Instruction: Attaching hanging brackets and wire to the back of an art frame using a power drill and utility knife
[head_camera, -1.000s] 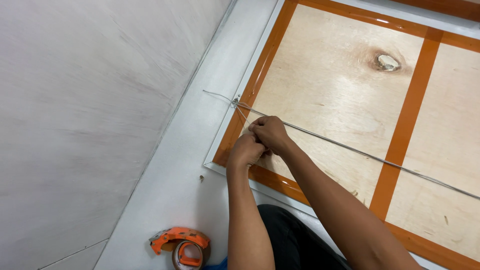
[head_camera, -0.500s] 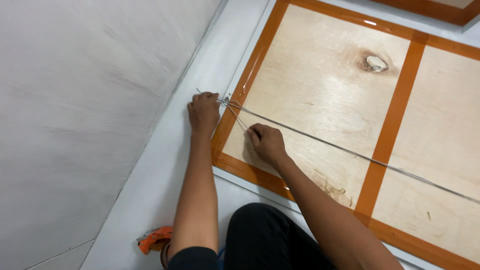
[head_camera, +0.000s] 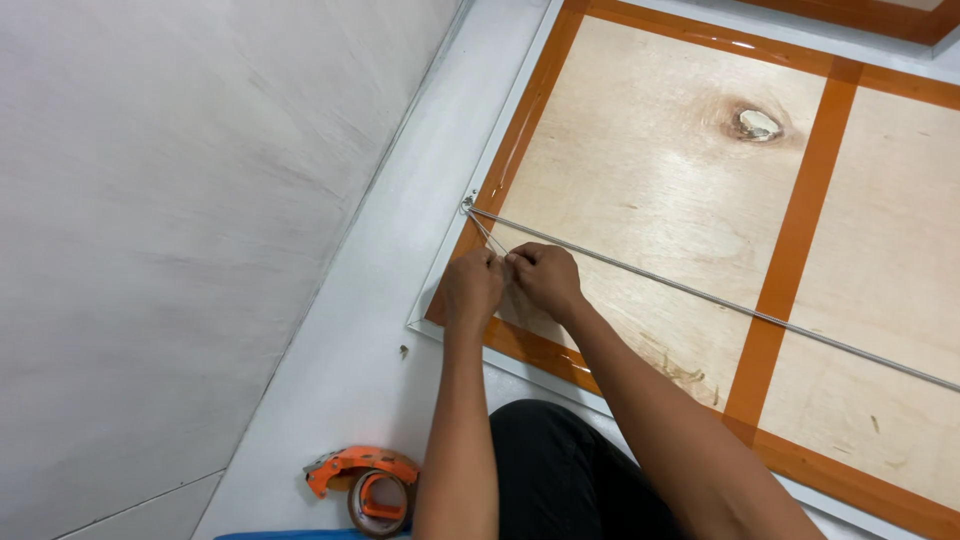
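A view from above, looking down a person's two bare forearms to hands that meet over a pale plywood panel (head_camera: 640, 190). The panel lies flat, crossed and edged by glossy orange tape strips (head_camera: 795, 240), and is framed by a thin white border. A dark knot (head_camera: 755, 123) marks the wood towards the upper right.

A thin grey cord (head_camera: 720, 300) runs taut across the panel. It starts at a small anchor point (head_camera: 467, 204) on the panel's left edge and stretches down to the right, out of the picture. A short loose end of the same cord (much thinner to the eye) leads from that anchor down to the hands.

The left hand (head_camera: 472, 290) and the right hand (head_camera: 545, 278) sit side by side, knuckles touching, just below the anchor and close to the panel's lower left corner. Both hands have their fingers curled together and pinched on the loose end of the cord, though the fingertips themselves are hidden under the knuckles.

On the white floor (head_camera: 375, 300) near the bottom edge, well apart from the hands, lies an orange tape dispenser (head_camera: 365, 485) holding a roll of brown tape. A grey wall (head_camera: 180, 220) fills the left side. Dark trousers show between the arms.
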